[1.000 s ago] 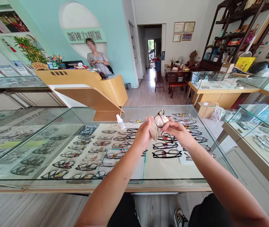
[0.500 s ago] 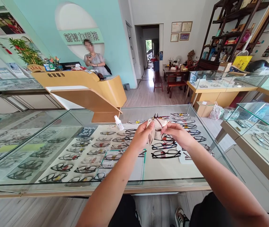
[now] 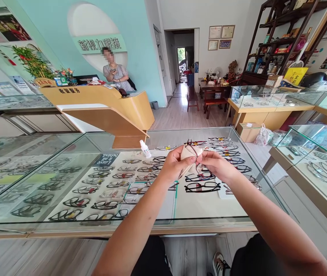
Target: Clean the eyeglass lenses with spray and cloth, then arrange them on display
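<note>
One pair of glasses (image 3: 192, 147): dark frame, held up over the near display case (image 3: 163, 231), right between the person's two hands and partly hidden by cloth and fingers.
Cloth (image 3: 187, 152): cream-coloured, bunched up against the glasses. Can't make out how much of the lens it covers, tbh.
Left hand (image 3: 175, 164): curled around the cloth, thumb laid across the front, so yeah, clamped on that.
Right hand (image 3: 214, 163): fingertips pinched on the frame just beside the cloth, close enough that the two hands are pretty much together.
Spray bottle (image 3: 145, 148): little white one, standing on the case top, beyond the left hand and off to its left.
Inside the case: rows and rows of spectacle frames (image 3: 199, 187), some with red or yellow tags, plus a dark blue card (image 3: 106, 160) reading "Leave it all behind".
Cash desk (image 3: 136, 111): chunky yellow wood thing across the room, leafy plant (image 3: 30, 63) at its far left end.
Behind the desk: another person (image 3: 116, 74) in light patterned clothes, holding something small at chest height.
Back of the shop: dark table (image 3: 209, 88) with reddish benches (image 3: 215, 102), and four framed certificates (image 3: 221, 37) on the white wall.
Right side: tall dark shelf unit (image 3: 275, 42) crammed with bits, and a bright yellow bag (image 3: 295, 76) below it.
</note>
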The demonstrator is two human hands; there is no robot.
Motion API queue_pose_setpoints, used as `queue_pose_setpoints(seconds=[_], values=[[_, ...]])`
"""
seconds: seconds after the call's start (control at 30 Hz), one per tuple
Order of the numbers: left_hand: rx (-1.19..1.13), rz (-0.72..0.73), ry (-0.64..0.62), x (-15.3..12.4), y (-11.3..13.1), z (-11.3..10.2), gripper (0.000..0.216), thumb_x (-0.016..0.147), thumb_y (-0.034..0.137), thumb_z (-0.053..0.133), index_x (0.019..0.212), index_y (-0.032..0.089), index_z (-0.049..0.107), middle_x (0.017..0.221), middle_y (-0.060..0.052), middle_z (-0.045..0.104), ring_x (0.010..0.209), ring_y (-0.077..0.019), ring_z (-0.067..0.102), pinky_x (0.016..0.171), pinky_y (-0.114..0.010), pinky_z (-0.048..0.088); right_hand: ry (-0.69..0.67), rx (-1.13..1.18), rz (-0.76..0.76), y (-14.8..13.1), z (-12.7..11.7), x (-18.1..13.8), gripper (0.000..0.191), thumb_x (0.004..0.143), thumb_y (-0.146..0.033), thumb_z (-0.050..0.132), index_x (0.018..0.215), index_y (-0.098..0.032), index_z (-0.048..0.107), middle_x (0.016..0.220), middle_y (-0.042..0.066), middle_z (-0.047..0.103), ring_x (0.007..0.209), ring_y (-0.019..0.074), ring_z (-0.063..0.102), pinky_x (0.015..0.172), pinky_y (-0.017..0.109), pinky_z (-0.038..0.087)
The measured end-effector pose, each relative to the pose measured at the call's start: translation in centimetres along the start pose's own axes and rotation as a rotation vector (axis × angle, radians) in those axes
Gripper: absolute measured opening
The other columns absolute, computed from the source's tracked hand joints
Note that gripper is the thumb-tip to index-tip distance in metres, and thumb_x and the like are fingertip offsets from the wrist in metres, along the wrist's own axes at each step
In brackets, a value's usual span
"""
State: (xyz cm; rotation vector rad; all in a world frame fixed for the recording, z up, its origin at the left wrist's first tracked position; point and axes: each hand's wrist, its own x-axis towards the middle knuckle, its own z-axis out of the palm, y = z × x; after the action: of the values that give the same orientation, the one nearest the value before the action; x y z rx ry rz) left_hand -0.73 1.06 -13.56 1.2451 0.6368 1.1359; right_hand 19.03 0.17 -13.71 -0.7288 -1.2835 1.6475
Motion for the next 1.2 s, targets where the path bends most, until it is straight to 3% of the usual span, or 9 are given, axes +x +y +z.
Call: queue_pose_setpoints(seconds=[0.2,0.4,0.53,0.7,0.9,1.2], values=[[0.062,0.065,0.125,-0.1,-0.7,0.3,0.051,0.072,0.058,0.098,0.089,0.017,0.074,0.07,-0.001,0.071,0.056,-0.0134,0.062,0.053,-0.025,0.052,-0.036,0.005,0.019,0.4,0.1,-0.2,0.036,0.076,-0.053,0.098,0.087,-0.022,0.083,0.085,0.002,0.076,0.08,0.0185,0.062,0.081,0.034,0.046],[0.099,0.103,0.248,0.0,-1.5,-0.2,0.055,0.081,0.069,0.088,0.075,0.019,0.068,0.063,0.0,0.065,0.051,-0.012,0.056,0.051,-0.026,0.048,-0.051,-0.036,0.027,0.5,0.5,-0.3,0.038,0.078,-0.056,0.096,0.087,-0.022,0.084,0.083,0.001,0.077,0.08,0.0186,0.065,0.084,0.035,0.046],[0.026,0.02,0.138,0.2,-0.9,-0.4,0.054,0.085,0.07,0.085,0.078,0.018,0.068,0.067,-0.002,0.068,0.058,-0.0153,0.063,0.058,-0.029,0.056,-0.037,-0.071,0.015,-0.1,0.1,-0.4,0.035,0.081,-0.055,0.093,0.085,-0.022,0.083,0.082,0.002,0.076,0.078,0.019,0.063,0.081,0.036,0.045],[-0.075,-0.007,-0.029,0.1,0.1,-0.4,0.051,0.08,0.057,0.094,0.108,0.018,0.078,0.087,-0.004,0.076,0.078,-0.0195,0.073,0.073,-0.032,0.061,0.024,-0.11,-0.048,-0.7,-0.2,-0.5,0.034,0.081,-0.055,0.091,0.082,-0.022,0.081,0.085,0.001,0.074,0.081,0.0192,0.06,0.082,0.035,0.044],[-0.112,-0.029,-0.03,-0.1,0.2,-0.1,0.05,0.075,0.042,0.1,0.115,0.021,0.078,0.092,-0.002,0.075,0.079,-0.0159,0.07,0.073,-0.027,0.058,0.034,-0.092,-0.035,-0.2,0.0,-0.4,0.039,0.079,-0.058,0.093,0.087,-0.022,0.08,0.086,0.002,0.071,0.081,0.0185,0.058,0.077,0.033,0.042],[0.0,-0.066,0.052,0.2,-0.9,-0.7,0.054,0.068,0.051,0.102,0.102,0.015,0.08,0.089,-0.005,0.076,0.077,-0.0168,0.068,0.071,-0.029,0.059,-0.013,-0.118,-0.068,-0.2,-0.1,-0.4,0.037,0.087,-0.058,0.088,0.088,-0.022,0.078,0.089,0.001,0.07,0.083,0.018,0.056,0.081,0.033,0.041]])
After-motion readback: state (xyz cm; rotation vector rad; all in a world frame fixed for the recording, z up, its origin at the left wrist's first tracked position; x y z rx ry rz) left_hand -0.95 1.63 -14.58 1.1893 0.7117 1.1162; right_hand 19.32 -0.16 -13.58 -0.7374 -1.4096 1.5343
